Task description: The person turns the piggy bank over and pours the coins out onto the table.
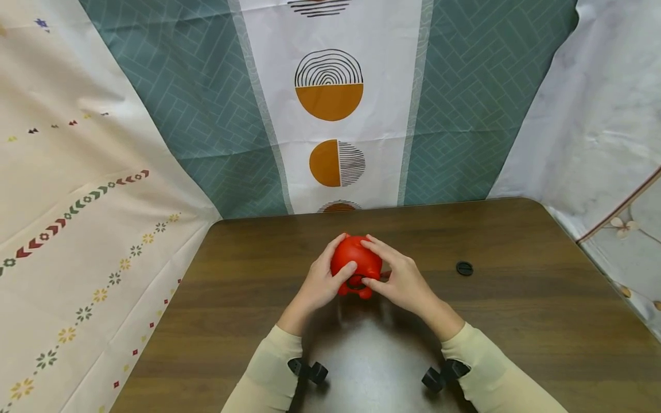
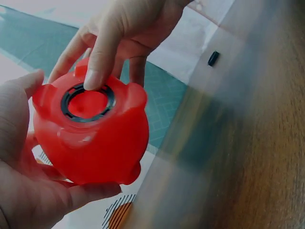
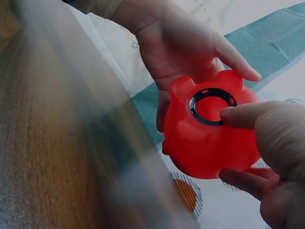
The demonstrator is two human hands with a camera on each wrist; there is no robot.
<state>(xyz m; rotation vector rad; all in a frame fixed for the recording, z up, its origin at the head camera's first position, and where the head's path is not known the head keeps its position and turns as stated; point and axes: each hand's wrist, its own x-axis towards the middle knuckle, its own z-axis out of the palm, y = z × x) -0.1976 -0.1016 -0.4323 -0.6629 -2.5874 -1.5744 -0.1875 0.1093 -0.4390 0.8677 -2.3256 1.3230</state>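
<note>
Both hands hold a red round piggy bank [image 1: 360, 256] with short stubby feet over the table. Its underside is turned towards me and shows a black ring [image 2: 86, 118] around a round opening. My left hand [image 1: 321, 282] grips one side, its fingers curved round the body. From the other side my right hand [image 1: 408, 282] holds it, with the thumb on the edge of the black ring, as the right wrist view shows. The front of the piggy bank is hidden. A small round black cap [image 1: 464, 268] lies apart on the table, to the right.
The brown wooden table [image 1: 248, 304] has a shiny light patch near its front. Behind it hangs a green and white patterned cloth [image 1: 217, 115]. Pale printed cloths hang at the left [image 1: 77, 229] and right [image 1: 609, 126].
</note>
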